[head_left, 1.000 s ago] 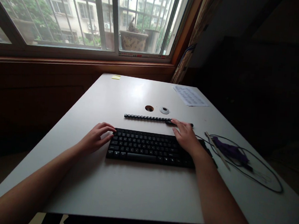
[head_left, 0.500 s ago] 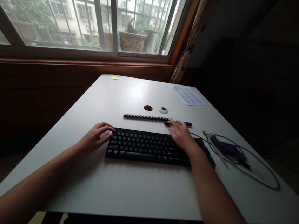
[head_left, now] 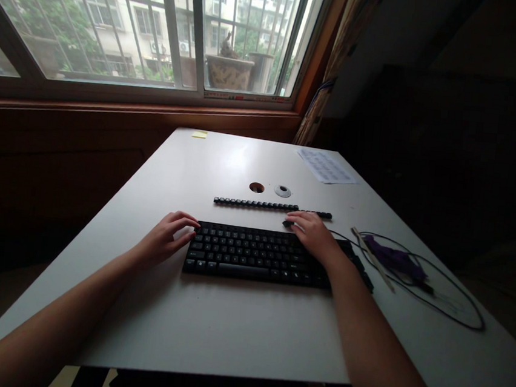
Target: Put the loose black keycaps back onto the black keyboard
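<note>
A black keyboard (head_left: 244, 271) lies on the white table. My left hand (head_left: 169, 233) grips its upper left corner, with fingertips on the top edge and the thumb at the side. Over the keyboard's back right part reaches my right hand (head_left: 313, 232), fingers pinched on a small black keycap (head_left: 288, 224) just behind the back edge. A line of loose black keycaps (head_left: 256, 204) runs behind the keyboard, and its right end lies beyond my right hand. The hand and forearm cover some right-hand keys.
At the right lie a coiled black cable (head_left: 460, 319), a purple cloth (head_left: 391, 255) and a thin stick (head_left: 376, 263). Farther back are a round table hole (head_left: 256, 188), a white ring cover (head_left: 282, 191), printed paper (head_left: 327, 167) and yellow sticky notes (head_left: 199, 134).
My right fingers have drawn back from the line of keycaps toward the keyboard, bringing one keycap along. My left hand has stayed at the keyboard corner.
</note>
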A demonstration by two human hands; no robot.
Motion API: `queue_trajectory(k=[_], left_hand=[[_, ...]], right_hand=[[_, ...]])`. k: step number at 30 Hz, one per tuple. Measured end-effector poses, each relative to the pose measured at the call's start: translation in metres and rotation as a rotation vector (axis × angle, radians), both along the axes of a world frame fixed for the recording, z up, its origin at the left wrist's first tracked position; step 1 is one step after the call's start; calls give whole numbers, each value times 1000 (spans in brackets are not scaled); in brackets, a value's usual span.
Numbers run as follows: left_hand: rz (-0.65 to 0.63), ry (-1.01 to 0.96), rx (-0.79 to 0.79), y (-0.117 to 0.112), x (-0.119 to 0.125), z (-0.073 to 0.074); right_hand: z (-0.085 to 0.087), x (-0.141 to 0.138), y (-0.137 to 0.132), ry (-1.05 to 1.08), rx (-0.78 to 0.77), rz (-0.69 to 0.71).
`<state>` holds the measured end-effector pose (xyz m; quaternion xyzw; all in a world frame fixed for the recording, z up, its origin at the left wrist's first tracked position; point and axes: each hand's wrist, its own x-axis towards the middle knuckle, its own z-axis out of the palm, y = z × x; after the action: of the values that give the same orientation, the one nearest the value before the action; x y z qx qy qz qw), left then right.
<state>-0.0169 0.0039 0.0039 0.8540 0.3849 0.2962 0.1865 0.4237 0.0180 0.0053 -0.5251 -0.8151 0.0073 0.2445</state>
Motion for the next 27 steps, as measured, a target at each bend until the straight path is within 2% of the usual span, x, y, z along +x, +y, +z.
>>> queue_trajectory(k=[4,11,17,22,27], left_hand=[[9,1,-5,0,0,0],[12,-1,-4,0,0,2],[13,-4,7,0,0,1],[14,3,0,0,0,1],[15,2,-1,0,0,2]], right_hand=[[-1,2,2,-9,-18,15],[4,1,-1,-26,-99,-49],[25,1,-14,181,-154,-89],[48,9,-27,286,-387,-27],[54,13,-32,247,-540,10]])
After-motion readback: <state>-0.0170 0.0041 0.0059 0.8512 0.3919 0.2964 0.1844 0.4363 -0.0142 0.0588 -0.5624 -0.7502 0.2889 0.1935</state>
